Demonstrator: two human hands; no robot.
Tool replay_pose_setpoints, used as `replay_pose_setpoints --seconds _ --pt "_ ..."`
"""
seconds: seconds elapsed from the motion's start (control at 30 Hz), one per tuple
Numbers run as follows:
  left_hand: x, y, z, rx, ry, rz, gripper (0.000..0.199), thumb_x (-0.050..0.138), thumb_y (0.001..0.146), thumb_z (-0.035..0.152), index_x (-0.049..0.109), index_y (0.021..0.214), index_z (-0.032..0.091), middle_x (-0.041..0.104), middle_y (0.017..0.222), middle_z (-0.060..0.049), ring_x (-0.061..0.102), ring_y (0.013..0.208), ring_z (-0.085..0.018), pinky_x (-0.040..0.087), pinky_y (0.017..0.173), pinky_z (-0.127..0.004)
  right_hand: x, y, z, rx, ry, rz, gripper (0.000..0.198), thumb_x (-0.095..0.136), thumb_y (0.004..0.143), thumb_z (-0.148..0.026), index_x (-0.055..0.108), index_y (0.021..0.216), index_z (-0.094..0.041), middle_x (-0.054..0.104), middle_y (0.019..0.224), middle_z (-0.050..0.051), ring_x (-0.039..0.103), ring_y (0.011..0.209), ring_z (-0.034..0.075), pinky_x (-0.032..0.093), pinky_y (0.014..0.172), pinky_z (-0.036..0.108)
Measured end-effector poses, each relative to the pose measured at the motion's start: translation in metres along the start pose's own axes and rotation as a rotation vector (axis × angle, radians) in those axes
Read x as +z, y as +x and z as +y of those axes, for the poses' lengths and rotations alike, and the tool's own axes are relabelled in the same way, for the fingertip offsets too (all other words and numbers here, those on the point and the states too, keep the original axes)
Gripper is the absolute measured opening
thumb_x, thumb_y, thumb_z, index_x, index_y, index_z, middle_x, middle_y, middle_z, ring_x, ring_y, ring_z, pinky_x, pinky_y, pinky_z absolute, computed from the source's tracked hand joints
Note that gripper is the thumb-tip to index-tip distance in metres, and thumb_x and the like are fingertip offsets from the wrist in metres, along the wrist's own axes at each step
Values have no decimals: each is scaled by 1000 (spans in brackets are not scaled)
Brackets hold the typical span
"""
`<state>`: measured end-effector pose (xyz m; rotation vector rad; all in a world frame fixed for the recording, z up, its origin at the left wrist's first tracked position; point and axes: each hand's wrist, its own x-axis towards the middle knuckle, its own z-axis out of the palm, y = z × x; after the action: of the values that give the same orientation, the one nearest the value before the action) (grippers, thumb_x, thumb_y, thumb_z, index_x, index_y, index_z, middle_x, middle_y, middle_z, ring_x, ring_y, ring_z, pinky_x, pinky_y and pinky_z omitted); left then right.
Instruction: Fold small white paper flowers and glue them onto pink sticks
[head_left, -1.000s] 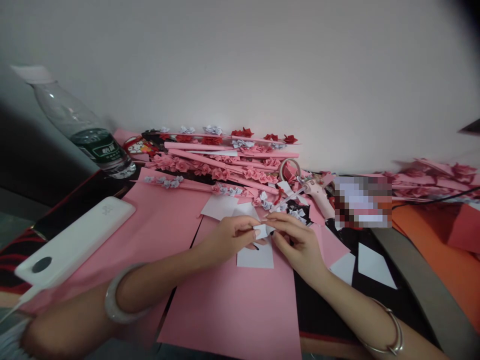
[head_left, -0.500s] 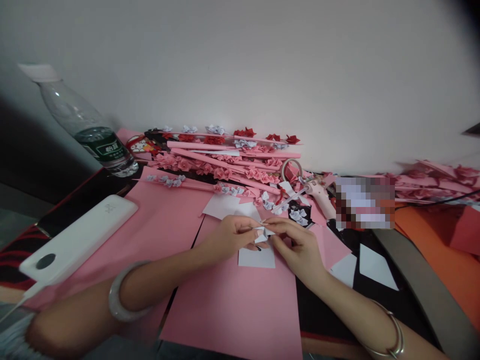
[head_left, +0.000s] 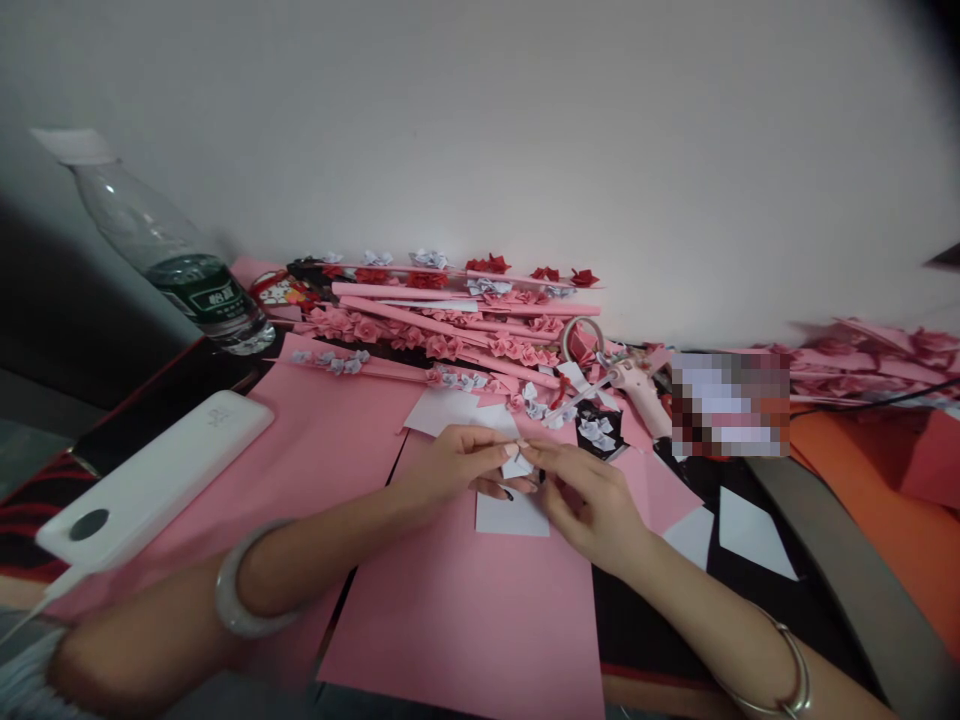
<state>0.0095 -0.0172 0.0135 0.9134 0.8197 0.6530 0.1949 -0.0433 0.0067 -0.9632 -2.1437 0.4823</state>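
Between my two hands is a small folded piece of white paper [head_left: 517,464], held over the pink sheets. My left hand [head_left: 448,468] pinches its left side, with the thumb on top and the other fingers curled beneath. From the right, my right hand [head_left: 592,495] grips the paper's upper edge with its fingertips. The finer folds are partly covered by the fingers. Just below lies a flat white paper square [head_left: 512,514] on a large pink sheet [head_left: 480,610].
Paper flowers [head_left: 442,345] and rolled pink stems lie along the wall. A glue gun [head_left: 637,390] and tape roll [head_left: 583,340] sit behind my right hand. At left are a water bottle [head_left: 202,290] and white power bank [head_left: 157,480]. White paper [head_left: 754,530] lies at right.
The fingers of both hands have shifted on the white paper. Its pointed flap no longer sticks out at the right, and my right fingers now press on the top.
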Motion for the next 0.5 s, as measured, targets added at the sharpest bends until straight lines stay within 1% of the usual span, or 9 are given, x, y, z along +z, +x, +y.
replay_pose_setpoints --seconds 0.07,0.2,0.37,0.43,0.5 --pt "0 0 0 7 5 -9 25 63 74 36 63 83 14 59 60 1 67 76 -18 48 60 -21 0 0 0 -13 -12 -5 41 46 76 -5 54 114 -21 64 102 9 60 93 19 51 78 35" --pt "-1 1 -1 23 40 -21 24 65 72 35 63 83 13 65 70 -2 66 75 -17 48 62 -24 -1 -1 0 -13 -39 -5 40 44 77 -6 55 113 -20 64 103 10 61 94 20 52 78 36" --pt "-3 2 -3 63 97 -53 24 65 72 33 62 85 13 68 79 -6 66 74 -16 47 60 -22 -2 -1 1 -23 -34 -18 43 41 77 -3 55 113 -20 62 108 10 58 101 20 50 81 35" --pt "-4 2 -3 97 141 -59 23 64 73 32 62 86 13 68 78 -6 66 73 -16 47 59 -21 -3 0 -1 7 -7 -8 42 39 78 -2 54 113 -20 61 108 9 57 100 19 49 82 34" --pt "-4 2 -4 131 192 -63 22 63 74 30 63 88 13 68 75 -5 66 72 -16 48 58 -21 -5 1 -3 70 16 17 38 40 80 -5 53 111 -20 61 104 8 59 93 18 49 76 31"
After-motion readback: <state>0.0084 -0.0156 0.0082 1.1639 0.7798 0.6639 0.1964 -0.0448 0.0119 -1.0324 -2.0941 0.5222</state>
